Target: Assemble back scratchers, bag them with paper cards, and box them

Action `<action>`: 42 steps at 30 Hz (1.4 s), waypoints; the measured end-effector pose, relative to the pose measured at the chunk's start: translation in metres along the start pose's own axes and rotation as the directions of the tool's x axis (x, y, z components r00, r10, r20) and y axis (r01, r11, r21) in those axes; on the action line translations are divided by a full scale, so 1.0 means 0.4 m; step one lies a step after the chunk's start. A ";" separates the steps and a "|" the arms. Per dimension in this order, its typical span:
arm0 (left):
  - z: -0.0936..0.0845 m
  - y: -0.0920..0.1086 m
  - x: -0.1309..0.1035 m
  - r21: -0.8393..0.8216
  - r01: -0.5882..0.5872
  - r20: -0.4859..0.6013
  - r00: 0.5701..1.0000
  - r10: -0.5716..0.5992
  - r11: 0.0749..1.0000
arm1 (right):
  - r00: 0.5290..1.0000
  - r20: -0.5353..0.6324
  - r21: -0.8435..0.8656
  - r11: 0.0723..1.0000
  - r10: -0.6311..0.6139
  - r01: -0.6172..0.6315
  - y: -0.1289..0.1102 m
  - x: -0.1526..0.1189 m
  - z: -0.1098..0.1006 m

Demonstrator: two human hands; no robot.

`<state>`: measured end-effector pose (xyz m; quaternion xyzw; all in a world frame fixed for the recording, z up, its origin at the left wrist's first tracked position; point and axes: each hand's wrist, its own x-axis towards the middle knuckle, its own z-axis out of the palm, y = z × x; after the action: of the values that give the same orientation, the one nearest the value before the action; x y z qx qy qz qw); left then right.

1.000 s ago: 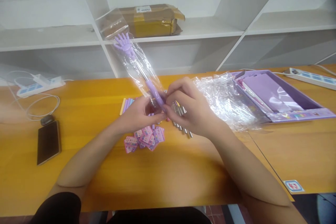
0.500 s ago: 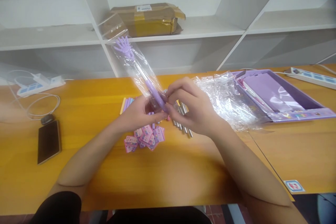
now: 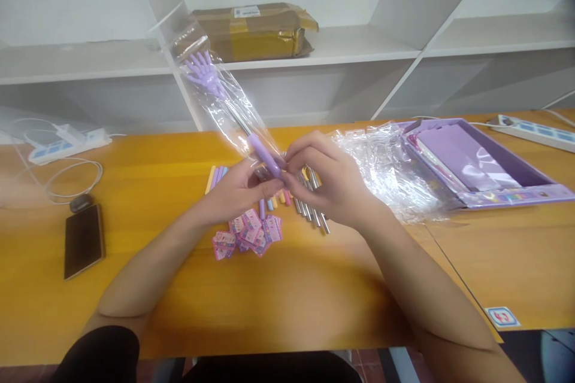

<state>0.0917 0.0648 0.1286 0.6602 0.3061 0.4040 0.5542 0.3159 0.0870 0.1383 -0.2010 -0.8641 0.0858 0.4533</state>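
A purple back scratcher (image 3: 265,155) with a hand-shaped head and a thin metal rod lies inside a clear plastic bag (image 3: 240,102). It slants up and to the left above the table, its handle end toward me. My left hand (image 3: 233,191) is closed around the handle end from the left. From the right, my right hand (image 3: 330,182) pinches the bag's near end by the handle, fingers bent. Beneath my hands are pink and purple printed cards (image 3: 249,230), several pastel sticks (image 3: 215,179) and several silver metal rods (image 3: 317,209), partly hidden.
Clear plastic bags (image 3: 386,170) are heaped on the right, against a purple box (image 3: 534,191) with a purple sheet inside. At left lie a phone (image 3: 84,242), a white cable and a power strip (image 3: 69,146). A cardboard box (image 3: 265,36) sits on the white shelf behind.
The back scratcher's hand-shaped head and the bag's far end have swung slightly left and up. My hands stay in nearly the same place, still gripping it.
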 end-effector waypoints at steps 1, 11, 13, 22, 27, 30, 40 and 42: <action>-0.002 -0.004 0.001 0.003 -0.005 0.003 1.000 0.005 1.000 | 1.000 0.002 0.007 1.000 0.015 -0.015 0.001 0.000 0.000; -0.015 -0.005 -0.005 0.066 0.015 0.000 1.000 -0.015 0.998 | 0.899 0.182 0.352 0.827 0.399 -0.438 0.007 -0.017 -0.001; -0.013 0.003 -0.006 0.075 0.004 0.000 1.000 -0.004 0.997 | 0.867 0.266 0.281 0.827 0.420 -0.487 0.005 -0.015 -0.007; 0.001 0.019 -0.011 0.045 -0.008 0.041 0.999 0.006 0.999 | 0.832 0.343 0.269 0.803 0.436 -0.532 -0.010 -0.002 -0.019; -0.007 0.003 -0.008 0.083 -0.022 0.032 0.999 0.019 0.996 | 0.834 0.350 0.340 0.772 0.427 -0.537 -0.009 -0.004 -0.011; -0.009 -0.001 -0.004 0.047 0.003 0.020 1.000 -0.004 0.999 | 0.835 0.350 0.379 0.751 0.424 -0.540 -0.006 -0.006 -0.007; -0.001 0.008 -0.004 0.084 0.023 -0.080 0.997 -0.016 0.996 | 0.788 0.469 0.473 0.640 0.398 -0.605 0.009 -0.005 -0.005; -0.002 0.010 -0.003 0.092 0.004 -0.067 0.998 0.002 0.996 | 0.791 0.475 0.493 0.628 0.386 -0.602 0.011 -0.006 -0.001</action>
<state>0.0904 0.0631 0.1323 0.6711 0.3433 0.4109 0.5127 0.3188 0.0901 0.1355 -0.2556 -0.7569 0.5199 0.3025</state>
